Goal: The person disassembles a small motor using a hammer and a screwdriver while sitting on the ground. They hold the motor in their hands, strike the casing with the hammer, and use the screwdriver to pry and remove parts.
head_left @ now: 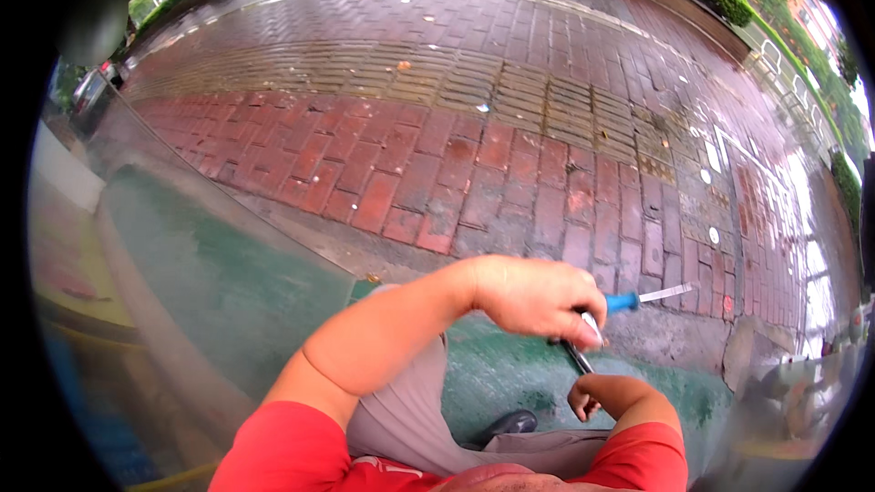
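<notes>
My left hand reaches across in front of me, its fingers closed around a blue-handled tool whose narrow, flat metal blade points right. Under the thumb is a small white or silvery piece, mostly covered by the hand. A dark, shiny metal rod slants down from there to my right hand. The fingers of that hand are curled, and the rod's lower end disappears at its upper side. How the rod joins the piece under my left hand is hidden.
Below my hands lies a worn green floor with my dark shoe on it. Wet red brick paving starts beyond its edge, crossed by a yellowish ridged strip. Blurred glossy surfaces stand at the left and right rims.
</notes>
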`<action>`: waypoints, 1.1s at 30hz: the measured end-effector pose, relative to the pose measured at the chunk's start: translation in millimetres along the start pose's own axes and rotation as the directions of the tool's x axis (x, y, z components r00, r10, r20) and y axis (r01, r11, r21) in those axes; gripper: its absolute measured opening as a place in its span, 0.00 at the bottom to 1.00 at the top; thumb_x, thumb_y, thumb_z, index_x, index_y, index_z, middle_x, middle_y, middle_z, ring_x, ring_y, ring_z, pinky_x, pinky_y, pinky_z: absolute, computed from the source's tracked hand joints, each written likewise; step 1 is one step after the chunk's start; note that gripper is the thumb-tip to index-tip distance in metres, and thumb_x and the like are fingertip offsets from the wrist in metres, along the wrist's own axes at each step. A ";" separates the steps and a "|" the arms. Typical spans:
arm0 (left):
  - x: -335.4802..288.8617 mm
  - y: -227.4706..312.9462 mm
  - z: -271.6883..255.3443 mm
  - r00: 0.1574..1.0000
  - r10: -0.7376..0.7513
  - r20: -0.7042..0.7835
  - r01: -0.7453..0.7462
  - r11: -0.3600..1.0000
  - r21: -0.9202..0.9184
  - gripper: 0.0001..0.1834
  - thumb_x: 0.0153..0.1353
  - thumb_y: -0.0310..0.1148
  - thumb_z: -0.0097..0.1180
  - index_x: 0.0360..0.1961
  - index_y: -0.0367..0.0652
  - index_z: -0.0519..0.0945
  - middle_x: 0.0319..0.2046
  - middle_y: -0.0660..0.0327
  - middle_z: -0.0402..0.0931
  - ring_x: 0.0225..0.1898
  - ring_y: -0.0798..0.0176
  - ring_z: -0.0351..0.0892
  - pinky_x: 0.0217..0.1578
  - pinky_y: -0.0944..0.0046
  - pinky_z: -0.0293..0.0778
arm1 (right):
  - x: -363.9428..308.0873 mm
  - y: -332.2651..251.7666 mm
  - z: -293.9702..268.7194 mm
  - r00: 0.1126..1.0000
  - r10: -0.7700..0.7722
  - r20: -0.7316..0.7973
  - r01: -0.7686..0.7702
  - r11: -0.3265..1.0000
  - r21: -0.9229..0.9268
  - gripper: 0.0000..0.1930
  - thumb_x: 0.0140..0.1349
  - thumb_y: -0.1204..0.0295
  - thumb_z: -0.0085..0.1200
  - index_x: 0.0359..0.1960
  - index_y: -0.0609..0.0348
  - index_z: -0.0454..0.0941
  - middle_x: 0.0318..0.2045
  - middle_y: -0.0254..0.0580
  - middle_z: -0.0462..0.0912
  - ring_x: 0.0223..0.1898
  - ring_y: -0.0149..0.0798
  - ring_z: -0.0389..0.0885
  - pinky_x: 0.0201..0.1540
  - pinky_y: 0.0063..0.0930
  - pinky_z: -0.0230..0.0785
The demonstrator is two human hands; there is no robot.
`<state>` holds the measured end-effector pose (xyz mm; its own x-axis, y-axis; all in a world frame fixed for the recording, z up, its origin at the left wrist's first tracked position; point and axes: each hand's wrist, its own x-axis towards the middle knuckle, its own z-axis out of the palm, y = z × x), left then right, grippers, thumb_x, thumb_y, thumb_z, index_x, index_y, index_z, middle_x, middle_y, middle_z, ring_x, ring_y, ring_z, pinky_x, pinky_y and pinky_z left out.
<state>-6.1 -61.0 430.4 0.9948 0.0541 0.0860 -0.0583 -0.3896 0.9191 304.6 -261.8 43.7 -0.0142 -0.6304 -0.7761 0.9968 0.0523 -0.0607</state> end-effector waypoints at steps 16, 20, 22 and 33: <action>-13.3 -45.1 -20.1 0.818 0.024 -0.574 -0.402 0.737 -0.543 0.31 0.64 0.52 0.55 0.55 0.34 0.70 0.50 0.51 0.74 0.48 0.60 0.78 0.46 0.61 0.77 | -355.0 -84.1 -29.6 -0.513 -0.291 -0.807 0.762 0.278 -0.585 0.20 0.66 0.64 0.54 0.55 0.64 0.73 0.44 0.41 0.81 0.42 0.32 0.80 0.40 0.27 0.75; -10.3 -54.6 -24.2 0.828 -0.031 -0.560 -0.263 0.861 -0.436 0.27 0.67 0.50 0.52 0.53 0.35 0.72 0.45 0.58 0.76 0.43 0.67 0.77 0.45 0.65 0.76 | -325.8 -83.3 -11.1 -0.470 -0.414 -0.779 0.869 -0.064 -0.491 0.31 0.70 0.47 0.43 0.59 0.65 0.70 0.50 0.43 0.79 0.45 0.38 0.80 0.43 0.34 0.76; -1.8 -53.3 -24.6 0.832 -0.082 -0.549 -0.165 0.908 -0.385 0.21 0.71 0.45 0.49 0.49 0.36 0.75 0.40 0.63 0.76 0.39 0.71 0.75 0.43 0.67 0.75 | -330.0 -87.3 -6.8 -0.555 -0.406 -0.726 0.830 -0.329 -0.451 0.35 0.69 0.42 0.39 0.60 0.64 0.69 0.50 0.44 0.79 0.45 0.40 0.80 0.45 0.37 0.75; -8.9 -61.5 -23.9 0.816 -0.327 -0.477 0.158 0.919 -0.361 0.17 0.70 0.43 0.51 0.47 0.39 0.77 0.39 0.64 0.77 0.42 0.70 0.75 0.43 0.65 0.75 | -352.3 -133.5 1.2 -0.619 -0.173 -0.766 0.739 -0.461 -0.492 0.14 0.69 0.65 0.51 0.49 0.62 0.73 0.42 0.37 0.81 0.41 0.31 0.80 0.43 0.29 0.73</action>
<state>-13.3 -15.6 382.3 0.7912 0.6097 -0.0473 0.0735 -0.0181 0.9971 176.6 -47.6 326.0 -0.2244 0.9745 0.0099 -0.5086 -0.1085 -0.8541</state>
